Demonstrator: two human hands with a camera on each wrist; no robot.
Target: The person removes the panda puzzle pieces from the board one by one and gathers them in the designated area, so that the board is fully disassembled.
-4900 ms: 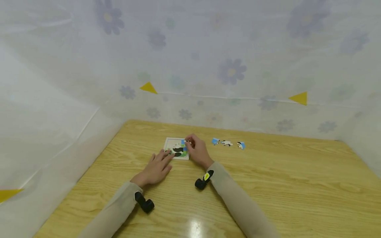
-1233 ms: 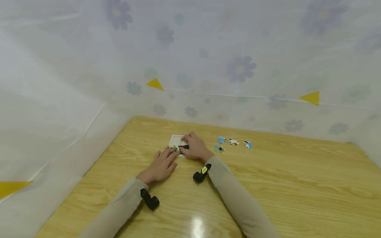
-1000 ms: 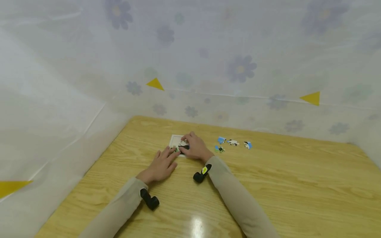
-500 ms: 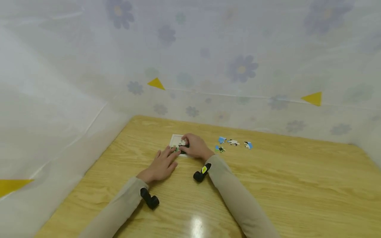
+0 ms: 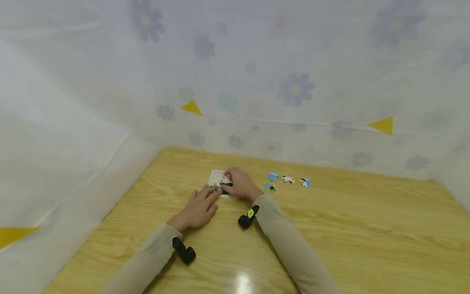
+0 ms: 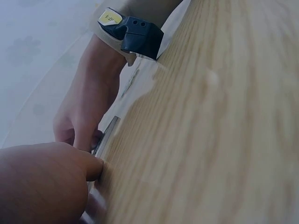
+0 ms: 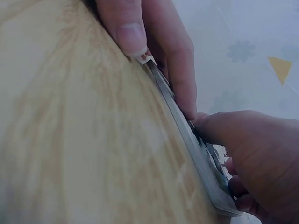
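While left hand (image 5: pixel 196 207) lies flat, fingers straight against puzzle tray (image 5: pixel 216 176) edge, right hand (image 5: pixel 238 184) curls on piece in tray; risk: tray slides on glossy tabletop (image 5: pixel 330 228), jarring seated pieces.

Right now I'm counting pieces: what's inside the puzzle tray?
Inside the puzzle tray, black, white and green pieces show; the right hand covers the rest, left hand touching its edge.

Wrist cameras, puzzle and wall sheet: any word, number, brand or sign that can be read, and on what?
Yellow label on the black wrist camera: dark marks, too blurred to read.
Puzzle tray and loose puzzle pieces: pictures only, no text.
Wall sheet: flowers and triangles, no text.
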